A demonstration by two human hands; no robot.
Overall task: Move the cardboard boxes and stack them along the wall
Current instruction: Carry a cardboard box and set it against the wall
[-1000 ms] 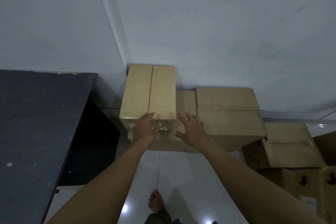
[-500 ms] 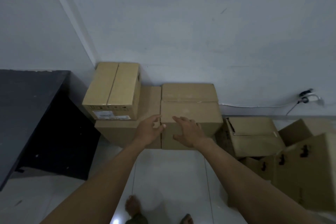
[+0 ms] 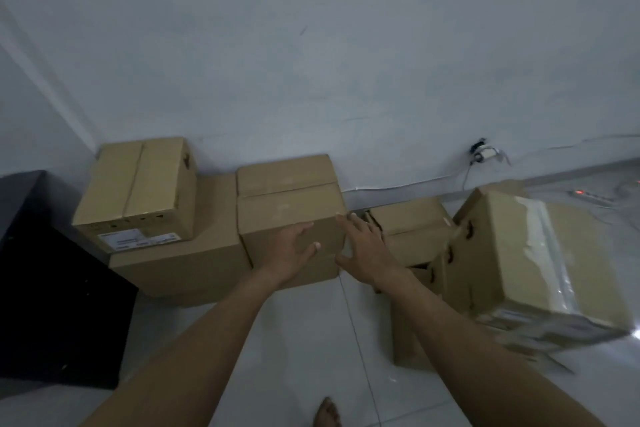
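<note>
Fingers (image 3: 300,229) on your left hand (image 3: 287,250) lie straight and loose, holding nothing, spread over the front face of the plain brown cardboard box (image 3: 291,204) in the middle of the row. You cannot tell whether the palm actually touches the cardboard. Your right hand (image 3: 369,250) is just as slack and grips nothing, with fingers fanned, its fingertips at the box's upper right front corner and its thumb near the right front edge.

That box sits on the white tiled floor (image 3: 301,340) with its back at the pale grey wall (image 3: 311,62) and its left side tight against a wide low cardboard box (image 3: 187,260). On that low box, pushed into the corner, stands a smaller taped carton (image 3: 138,187) with a white label on its near face. Its right edge stops short of your box, leaving a bare strip of the low box's top between them.

Just right of your box is a lower cardboard box with loosened flaps (image 3: 412,229). Beyond it a big tilted carton with clear tape strips (image 3: 526,253) leans, and another brown cardboard box (image 3: 412,340) stands on the floor under your right forearm. A black cabinet (image 3: 52,305) closes off the left side.

Open floor lies straight in front of you, between the cabinet and the right-hand cartons, where your bare foot (image 3: 327,414) shows. Along the wall past the tilted carton, more floor runs below a wall socket (image 3: 485,152) with a white cable.
</note>
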